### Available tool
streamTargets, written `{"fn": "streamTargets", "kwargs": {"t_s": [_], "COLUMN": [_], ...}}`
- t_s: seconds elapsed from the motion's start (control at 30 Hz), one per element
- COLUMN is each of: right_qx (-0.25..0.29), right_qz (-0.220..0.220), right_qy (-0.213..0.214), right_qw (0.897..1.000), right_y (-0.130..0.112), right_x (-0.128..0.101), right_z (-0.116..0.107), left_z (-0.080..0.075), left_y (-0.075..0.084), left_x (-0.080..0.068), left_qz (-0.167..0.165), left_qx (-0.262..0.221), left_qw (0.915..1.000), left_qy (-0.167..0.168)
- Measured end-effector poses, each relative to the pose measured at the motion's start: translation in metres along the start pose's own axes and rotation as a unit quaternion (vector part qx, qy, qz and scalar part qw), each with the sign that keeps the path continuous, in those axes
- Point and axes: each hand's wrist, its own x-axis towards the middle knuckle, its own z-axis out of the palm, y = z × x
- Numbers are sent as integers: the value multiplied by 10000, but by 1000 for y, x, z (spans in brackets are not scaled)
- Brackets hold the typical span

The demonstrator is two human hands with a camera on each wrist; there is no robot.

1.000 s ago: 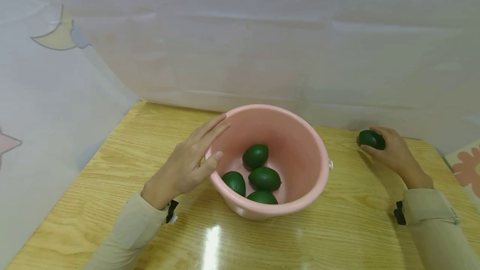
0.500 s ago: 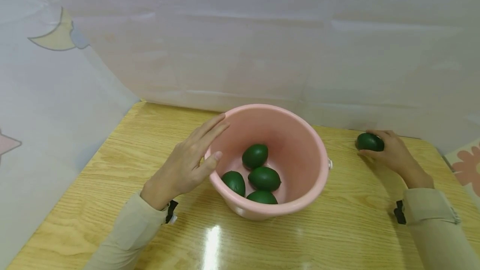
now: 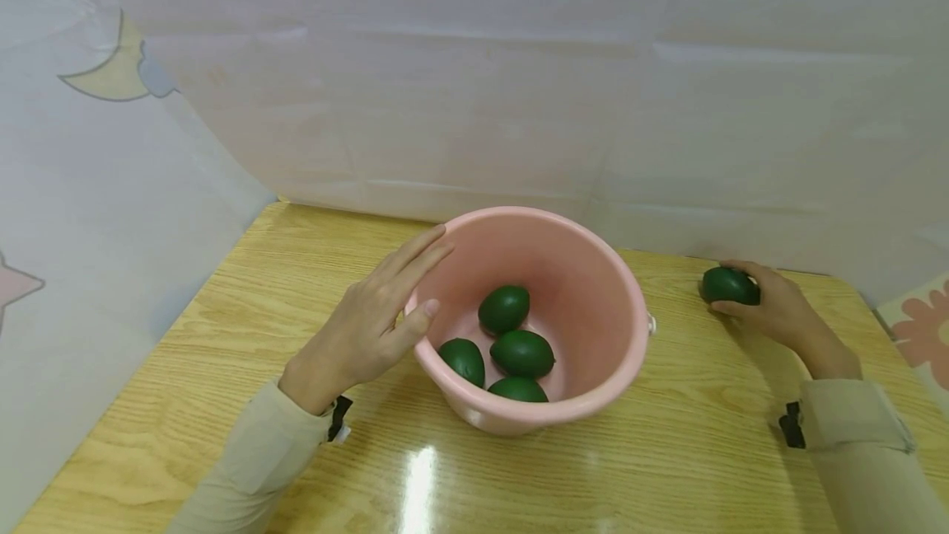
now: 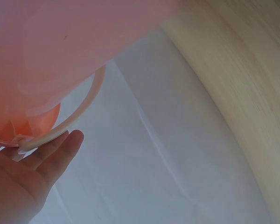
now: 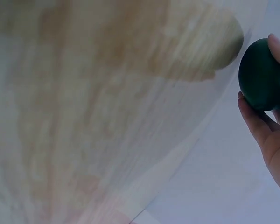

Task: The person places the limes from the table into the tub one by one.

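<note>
A pink bucket (image 3: 593,295) stands tilted toward me in the middle of the head view, with several dark green avocados (image 3: 522,353) on its bottom. My left hand (image 3: 363,324) rests on the bucket's left rim with extended fingers, the thumb over the edge. In the left wrist view those fingers (image 4: 60,161) lie by the bucket's pale handle (image 4: 79,112). At the far right, my right hand (image 3: 782,311) holds another avocado (image 3: 728,285) between thumb and fingers. That avocado (image 5: 261,77) also shows in the right wrist view, close to the wooden surface.
The wood-grain table (image 3: 356,476) carries everything. A pale sheet (image 3: 474,105) hangs along its back edge, right behind the right hand. Another printed sheet (image 3: 89,188) closes off the left side. The bucket's white handle knob (image 3: 652,325) juts out on its right.
My right hand has shifted slightly left and toward me with the avocado in its grasp. The left hand and the bucket have stayed in place.
</note>
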Motion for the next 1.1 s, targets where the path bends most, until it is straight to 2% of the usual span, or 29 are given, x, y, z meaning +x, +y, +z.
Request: {"fn": "streamTargets", "kwargs": {"t_s": [0.37,0.63,1.1], "right_qx": [111,115,421], "right_qz": [-50,-297,-495], "right_qy": [271,607,834], "right_qw": [9996,9977,9944], "right_y": [-7,-16,-51], "right_x": [-8,-14,-29], "right_z": [-2,-4,-17], "left_z": [-1,0,-1], "left_y": [1,1,1], "left_x": [1,0,-1], "left_qz": [-59,-65,-97], "left_qx": [1,6,20], "left_qw": [10000,10000,9999], "left_qy": [-36,-68,-77]}}
